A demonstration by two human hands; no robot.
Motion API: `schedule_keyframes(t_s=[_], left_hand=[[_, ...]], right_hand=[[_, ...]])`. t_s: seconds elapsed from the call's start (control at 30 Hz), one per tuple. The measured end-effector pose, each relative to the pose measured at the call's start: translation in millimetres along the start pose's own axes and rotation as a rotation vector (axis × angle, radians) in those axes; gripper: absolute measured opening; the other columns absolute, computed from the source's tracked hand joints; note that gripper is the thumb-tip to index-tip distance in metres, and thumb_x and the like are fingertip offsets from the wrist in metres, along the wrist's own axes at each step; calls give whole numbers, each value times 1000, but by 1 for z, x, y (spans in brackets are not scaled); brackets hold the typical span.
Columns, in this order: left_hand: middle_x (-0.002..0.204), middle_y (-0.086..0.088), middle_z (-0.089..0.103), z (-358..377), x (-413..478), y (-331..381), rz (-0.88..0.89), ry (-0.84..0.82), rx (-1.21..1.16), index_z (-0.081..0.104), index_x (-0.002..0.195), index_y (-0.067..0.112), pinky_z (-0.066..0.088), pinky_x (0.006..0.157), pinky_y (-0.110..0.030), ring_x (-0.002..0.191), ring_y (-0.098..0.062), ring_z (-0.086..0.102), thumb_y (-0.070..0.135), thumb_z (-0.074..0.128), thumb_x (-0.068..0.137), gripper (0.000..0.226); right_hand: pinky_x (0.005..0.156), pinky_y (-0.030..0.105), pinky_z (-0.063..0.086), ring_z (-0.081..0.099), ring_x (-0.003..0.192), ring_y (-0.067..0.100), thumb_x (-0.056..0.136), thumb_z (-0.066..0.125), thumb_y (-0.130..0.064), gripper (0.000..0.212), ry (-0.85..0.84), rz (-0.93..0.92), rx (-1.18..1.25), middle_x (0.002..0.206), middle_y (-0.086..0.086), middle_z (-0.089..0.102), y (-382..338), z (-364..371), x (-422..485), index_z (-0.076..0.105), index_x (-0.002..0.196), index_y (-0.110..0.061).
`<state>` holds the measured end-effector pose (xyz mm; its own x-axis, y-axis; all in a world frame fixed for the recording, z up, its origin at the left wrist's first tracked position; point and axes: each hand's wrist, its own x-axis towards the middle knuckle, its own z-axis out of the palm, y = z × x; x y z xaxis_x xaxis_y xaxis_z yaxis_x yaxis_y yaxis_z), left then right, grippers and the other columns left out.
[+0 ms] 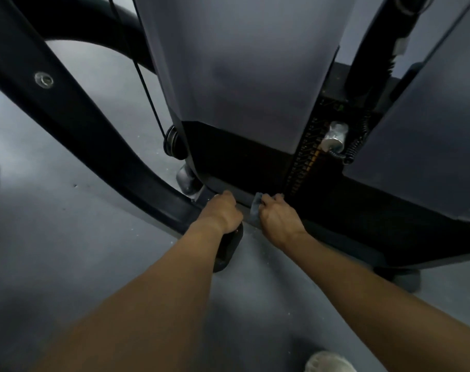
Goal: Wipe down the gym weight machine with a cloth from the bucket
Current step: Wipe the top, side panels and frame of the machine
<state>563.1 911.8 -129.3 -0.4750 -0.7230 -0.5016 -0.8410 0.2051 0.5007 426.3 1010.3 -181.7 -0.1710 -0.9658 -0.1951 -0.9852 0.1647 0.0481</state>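
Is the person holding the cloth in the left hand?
No, the grey cloth is gripped by the right hand, low at the base of the weight machine.

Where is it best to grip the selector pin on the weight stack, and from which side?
Likely take the selector pin by its round knob, from the front: it juts out of the weight stack toward the person; its shaft is hidden.

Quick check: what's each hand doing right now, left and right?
Left hand: fingers curled at the machine base; grip cannot be told.
Right hand: holding the cloth.
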Motion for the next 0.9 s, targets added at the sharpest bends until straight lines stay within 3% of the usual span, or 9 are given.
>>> schedule_keyframes(t_s=[0.07, 0.23, 0.43, 0.57, 0.7, 0.73, 0.8, 0.9], left_hand=[[134, -14, 55, -8, 3, -7, -5, 46, -45, 52, 129, 10, 47, 102, -38, 120, -32, 56, 17, 51, 100, 30], [122, -14, 61, -24, 10, -30, -80, 192, -155, 55, 117, 8, 47, 94, -38, 112, -32, 59, 19, 53, 99, 22], [108, -7, 60, -29, 6, -44, -142, 296, -241, 57, 110, 11, 47, 89, -37, 103, -27, 58, 14, 48, 99, 15], [111, -10, 63, -23, 3, -43, -148, 256, -264, 56, 108, 14, 50, 94, -41, 103, -28, 59, 12, 49, 97, 13], [115, -10, 61, -22, 1, -34, -139, 223, -296, 54, 107, 15, 50, 94, -41, 105, -30, 59, 13, 47, 97, 12], [117, -10, 61, -23, 1, -32, -128, 219, -290, 54, 109, 14, 50, 96, -42, 108, -32, 58, 13, 47, 97, 14], [120, -13, 60, -24, 4, -29, -115, 223, -283, 54, 112, 12, 49, 99, -43, 111, -34, 58, 13, 48, 96, 17], [122, -13, 61, -27, 9, -27, -116, 241, -288, 55, 117, 10, 48, 98, -41, 114, -32, 57, 17, 51, 97, 21]], right_hand=[[93, 36, 51, 45, 125, 32, 101, 50, -7, 37, 1, -52, -32, 139, 11, 44, -15, -3, 14, 56, 137, -4], [104, 38, 47, 43, 127, 31, 102, 49, -11, 42, 101, -163, -24, 140, 11, 43, -64, -2, 79, 49, 144, -7], [107, 36, 43, 41, 136, 30, 106, 42, -20, 47, 198, -259, -86, 156, 13, 33, -74, -5, 98, 40, 151, -7], [96, 31, 47, 54, 118, 25, 99, 56, -19, 34, 170, -286, -160, 133, 7, 55, -35, -4, 68, 61, 132, -11], [67, 31, 50, 60, 81, 21, 78, 81, -23, 15, 83, -236, -166, 96, 3, 64, -1, 1, 40, 76, 90, -15], [66, 31, 50, 60, 80, 21, 78, 81, -21, 14, 64, -229, -177, 94, 3, 63, -1, -1, 40, 76, 89, -14], [78, 31, 51, 60, 97, 23, 87, 71, -16, 23, 66, -276, -158, 110, 5, 62, -13, -5, 49, 73, 109, -11], [103, 31, 45, 48, 125, 26, 100, 51, -13, 44, 159, -393, -112, 139, 10, 47, -45, -15, 80, 49, 143, -8]])
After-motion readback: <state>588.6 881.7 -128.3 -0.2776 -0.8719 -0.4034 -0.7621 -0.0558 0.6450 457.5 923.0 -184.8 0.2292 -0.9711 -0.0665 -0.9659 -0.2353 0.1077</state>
